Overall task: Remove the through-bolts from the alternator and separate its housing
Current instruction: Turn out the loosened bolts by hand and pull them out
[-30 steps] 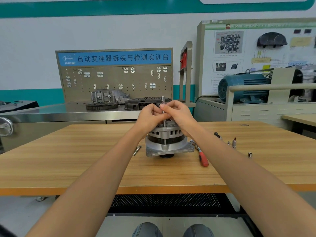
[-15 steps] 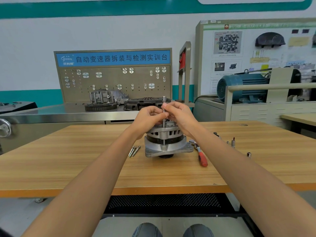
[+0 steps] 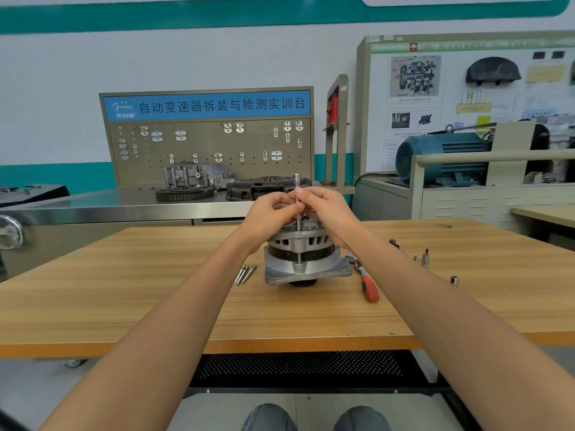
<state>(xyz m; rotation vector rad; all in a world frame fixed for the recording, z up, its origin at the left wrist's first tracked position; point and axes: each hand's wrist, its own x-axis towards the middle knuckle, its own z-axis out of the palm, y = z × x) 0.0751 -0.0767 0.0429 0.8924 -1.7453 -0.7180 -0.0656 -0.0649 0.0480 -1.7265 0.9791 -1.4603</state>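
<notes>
While both forearms are reaching out over the near edge of the desk (image 3: 155, 321), the alternator (image 3: 303, 259) is standing on end near its middle, flange down, with its two housing halves not yet parted. Just left of it, loose bolts (image 3: 245, 274) are lying together on the wood, three as far as can be told, so most of the through-bolts appear to be out already. To its right, a red-handled ratchet (image 3: 367, 283) is lying idle, and small sockets (image 3: 424, 258) are standing farther right. Above the housing, the left hand (image 3: 270, 214) and right hand (image 3: 326, 213) are meeting, each grip pinching a thin upright driver shaft (image 3: 297, 194) that is running down into the top of the alternator. Judging by this, one bolt is being spun out by hand; separating the housing is left. Beyond, a steel bench is carrying gearbox parts (image 3: 193, 178).
</notes>
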